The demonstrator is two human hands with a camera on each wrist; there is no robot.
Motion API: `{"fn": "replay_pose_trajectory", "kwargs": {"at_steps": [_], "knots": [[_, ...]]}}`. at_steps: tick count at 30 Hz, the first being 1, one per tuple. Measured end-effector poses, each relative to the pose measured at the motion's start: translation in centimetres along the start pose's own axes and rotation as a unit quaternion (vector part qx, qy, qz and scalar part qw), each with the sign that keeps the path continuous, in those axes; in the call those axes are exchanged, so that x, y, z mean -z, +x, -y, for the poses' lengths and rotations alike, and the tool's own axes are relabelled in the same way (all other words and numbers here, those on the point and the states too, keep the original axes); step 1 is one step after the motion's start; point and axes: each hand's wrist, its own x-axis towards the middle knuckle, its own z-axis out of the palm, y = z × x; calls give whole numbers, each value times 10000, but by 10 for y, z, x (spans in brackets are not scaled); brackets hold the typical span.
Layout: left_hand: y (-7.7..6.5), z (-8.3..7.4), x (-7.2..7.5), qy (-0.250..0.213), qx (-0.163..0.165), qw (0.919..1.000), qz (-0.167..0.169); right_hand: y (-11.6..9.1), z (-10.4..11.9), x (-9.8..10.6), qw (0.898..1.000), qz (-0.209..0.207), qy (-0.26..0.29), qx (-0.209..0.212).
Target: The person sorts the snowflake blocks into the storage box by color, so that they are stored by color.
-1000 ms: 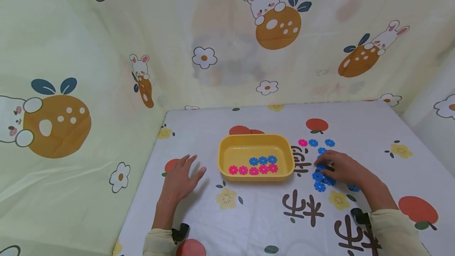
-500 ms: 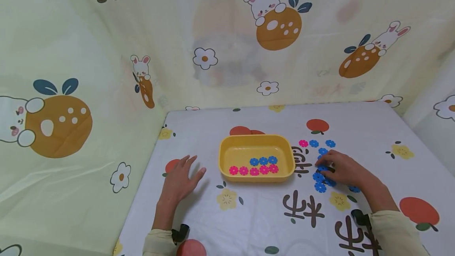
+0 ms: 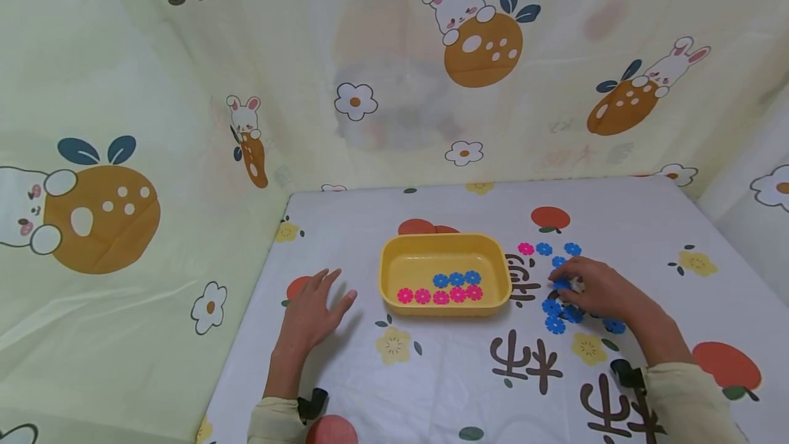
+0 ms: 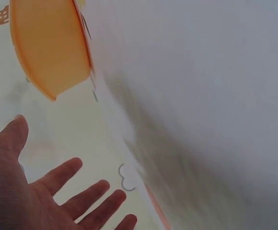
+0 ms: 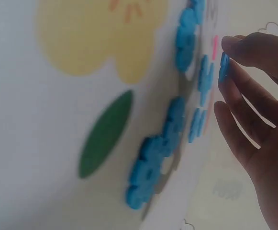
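My right hand [image 3: 596, 290] is over the cluster of blue flower-shaped pieces [image 3: 555, 325] to the right of the yellow tray. Between its thumb and index finger it pinches one blue flower-shaped piece [image 5: 223, 66], seen edge-on in the right wrist view. Left of the tray, my left hand [image 3: 313, 310] is held over the cloth with fingers spread and nothing in them. Inside the yellow tray [image 3: 394, 252] lie a row of three blue flower pieces [image 3: 456, 279] and, in front of it, a row of several pink ones [image 3: 440, 297].
A single pink flower piece [image 3: 526, 249] lies right of the tray, beside a blue one [image 3: 544, 249]. Another blue piece [image 3: 614, 326] sits under the right wrist. A printed white cloth [image 3: 444, 389] covers the table, which meets a printed curtain [image 3: 394, 156] at the back.
My right hand has risen slightly, and the blue flower piece in its fingertips now shows above the others. The left hand and the tray stay in place.
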Motion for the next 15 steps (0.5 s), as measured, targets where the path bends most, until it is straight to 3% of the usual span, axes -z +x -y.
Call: {"fn": "replay_pose_trajectory", "kwargs": {"at_steps": [10,15], "knots": [[-1,0,-3,-22,39,10000,8,-2,15,24,9998,-108,-33,-139],[0,-1,-3,-17,27,10000,25,-3,19,35,9993,-370,-55,97]]}}
